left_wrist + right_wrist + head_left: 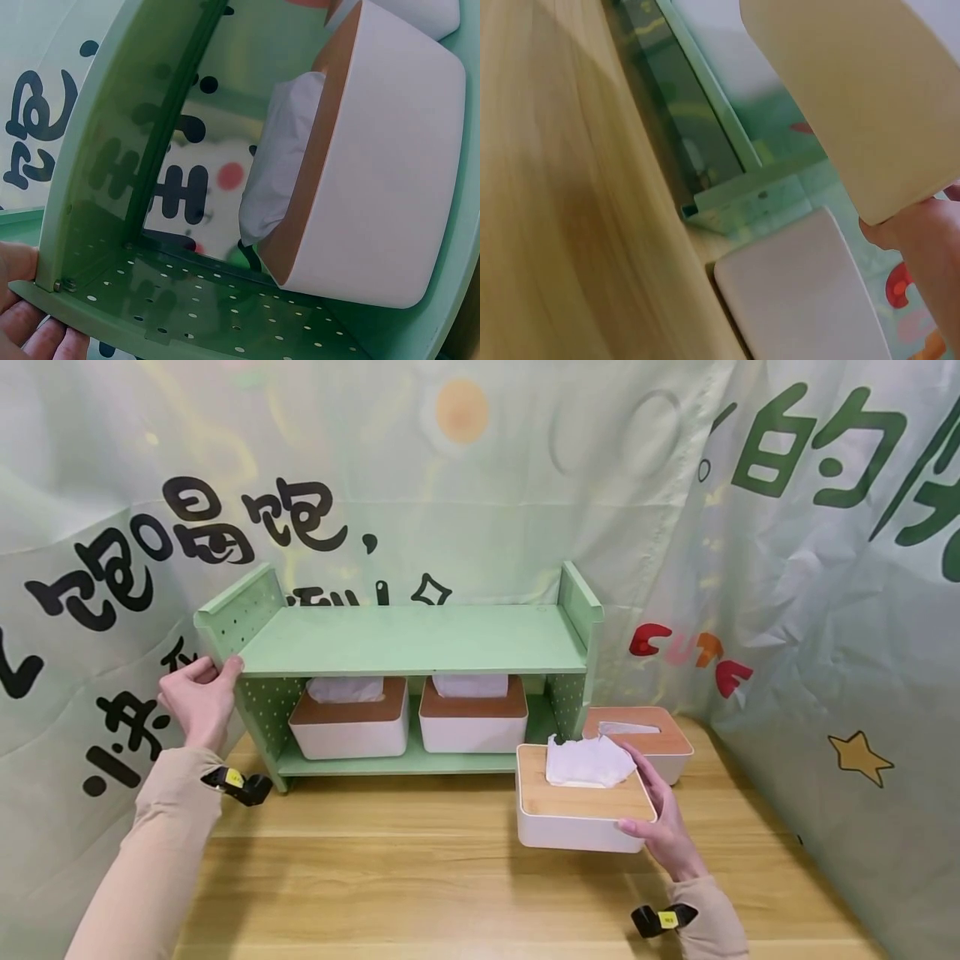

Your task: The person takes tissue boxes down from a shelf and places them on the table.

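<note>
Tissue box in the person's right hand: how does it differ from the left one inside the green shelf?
The held tissue box is lifted above the table in the right hand; the shelved tissue box rests inside the green shelf.
The held tissue box looks lighter brown on top; the shelved tissue box looks darker, perhaps from shade.
Both have pale sides and white tissue poking out.

The cloth backdrop (510,527) bears colourful "CUTE" (707,650), green "的" (830,467), black "饱" (309,514).
</note>
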Demonstrator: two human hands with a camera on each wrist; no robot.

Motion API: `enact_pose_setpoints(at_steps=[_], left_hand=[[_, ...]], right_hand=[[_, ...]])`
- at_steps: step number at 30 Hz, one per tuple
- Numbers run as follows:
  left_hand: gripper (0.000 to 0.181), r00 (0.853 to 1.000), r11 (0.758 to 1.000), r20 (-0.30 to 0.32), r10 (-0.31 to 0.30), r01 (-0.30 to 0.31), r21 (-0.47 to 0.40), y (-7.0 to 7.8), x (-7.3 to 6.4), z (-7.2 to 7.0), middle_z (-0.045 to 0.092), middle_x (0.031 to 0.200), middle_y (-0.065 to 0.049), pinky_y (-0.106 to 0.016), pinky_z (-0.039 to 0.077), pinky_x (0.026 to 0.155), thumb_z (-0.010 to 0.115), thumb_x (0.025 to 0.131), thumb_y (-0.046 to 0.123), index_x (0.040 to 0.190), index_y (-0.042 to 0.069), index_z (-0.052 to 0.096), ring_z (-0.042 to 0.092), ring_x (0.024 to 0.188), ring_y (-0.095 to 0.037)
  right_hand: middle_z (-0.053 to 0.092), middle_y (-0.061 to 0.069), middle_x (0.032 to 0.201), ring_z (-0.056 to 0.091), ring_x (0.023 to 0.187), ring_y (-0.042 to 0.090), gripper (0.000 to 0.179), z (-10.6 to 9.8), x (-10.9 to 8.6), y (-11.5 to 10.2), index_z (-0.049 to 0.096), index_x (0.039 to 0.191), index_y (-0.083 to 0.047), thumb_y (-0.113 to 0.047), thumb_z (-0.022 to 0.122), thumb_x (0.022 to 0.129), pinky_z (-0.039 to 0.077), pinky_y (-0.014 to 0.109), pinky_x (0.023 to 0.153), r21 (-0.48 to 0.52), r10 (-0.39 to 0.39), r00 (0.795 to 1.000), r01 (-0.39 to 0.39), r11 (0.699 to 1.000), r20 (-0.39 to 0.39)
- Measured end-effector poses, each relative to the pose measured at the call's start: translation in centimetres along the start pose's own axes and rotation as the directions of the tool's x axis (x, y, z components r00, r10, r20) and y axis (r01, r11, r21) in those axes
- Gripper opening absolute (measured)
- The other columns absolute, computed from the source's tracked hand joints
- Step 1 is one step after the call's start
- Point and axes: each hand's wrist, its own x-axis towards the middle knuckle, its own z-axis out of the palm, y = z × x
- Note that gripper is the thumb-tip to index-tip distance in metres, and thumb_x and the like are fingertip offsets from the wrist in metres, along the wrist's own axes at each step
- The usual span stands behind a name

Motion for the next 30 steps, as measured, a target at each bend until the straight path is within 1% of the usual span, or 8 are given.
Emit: enact_pose_setpoints(at_steps=[5,12,14,22,27,30], left_hand=[[0.038,1.000,1.000,-0.003,0.000,0.000,-0.015,0.1,0.0,0.0,0.060,0.062,0.030,-0.006,0.047,0.065,0.077,0.087,0.019,0.123,0.009,0.070,0.059,0.063,0.009],[0.041,1.000,1.000,0.006,-0.002,0.002,0.001,0.0,0.0,0.0,0.058,0.062,0.031,-0.005,0.046,0.066,0.076,0.088,0.020,0.126,0.008,0.068,0.057,0.063,0.010],[0.041,1.000,1.000,0.002,0.003,-0.003,0.005,0.0,0.0,0.0,0.058,0.062,0.031,-0.006,0.046,0.066,0.076,0.088,0.020,0.126,0.007,0.068,0.057,0.063,0.011],[0.041,1.000,1.000,0.004,0.001,-0.001,-0.004,0.2,-0.1,0.0,0.058,0.060,0.032,-0.006,0.046,0.067,0.076,0.088,0.019,0.126,0.007,0.068,0.057,0.062,0.011],[0.042,1.000,1.000,0.002,0.002,-0.002,0.004,0.1,-0.1,0.0,0.058,0.059,0.033,-0.006,0.046,0.066,0.076,0.088,0.019,0.127,0.007,0.068,0.057,0.061,0.011],[0.041,1.000,1.000,0.003,0.001,-0.001,-0.014,0.2,-0.1,0.0,0.059,0.059,0.032,-0.005,0.047,0.064,0.076,0.087,0.018,0.126,0.006,0.068,0.058,0.061,0.011]], right_hand=[[0.047,-0.003,0.152,0.051,0.129,0.005,0.095,-0.6,-0.4,0.1,0.020,0.157,0.005,0.014,0.060,0.071,0.046,0.016,0.105,-0.032,0.014,1.000,-0.014,0.999,-0.024],[0.048,-0.010,0.148,0.052,0.125,0.002,0.095,-1.7,-1.3,0.2,0.022,0.157,0.001,0.013,0.062,0.072,0.047,0.014,0.100,-0.098,0.091,0.993,-0.099,0.990,-0.078],[0.047,-0.012,0.148,0.051,0.126,0.001,0.095,-2.1,-1.6,0.3,0.022,0.157,0.001,0.013,0.063,0.072,0.047,0.013,0.101,-0.113,0.102,0.991,-0.111,0.987,-0.084],[0.049,-0.009,0.148,0.053,0.126,0.000,0.093,-3.5,-2.2,0.8,0.021,0.156,0.005,0.017,0.061,0.073,0.048,0.013,0.100,-0.093,0.076,0.994,-0.083,0.992,-0.072],[0.050,-0.011,0.146,0.054,0.124,-0.001,0.092,-4.2,-2.5,1.0,0.021,0.155,0.005,0.018,0.062,0.074,0.048,0.012,0.100,-0.109,0.090,0.993,-0.099,0.989,-0.082],[0.050,-0.012,0.145,0.054,0.123,-0.002,0.092,-4.6,-2.6,1.0,0.021,0.156,0.005,0.018,0.062,0.074,0.048,0.012,0.099,-0.109,0.097,0.992,-0.106,0.988,-0.080]])
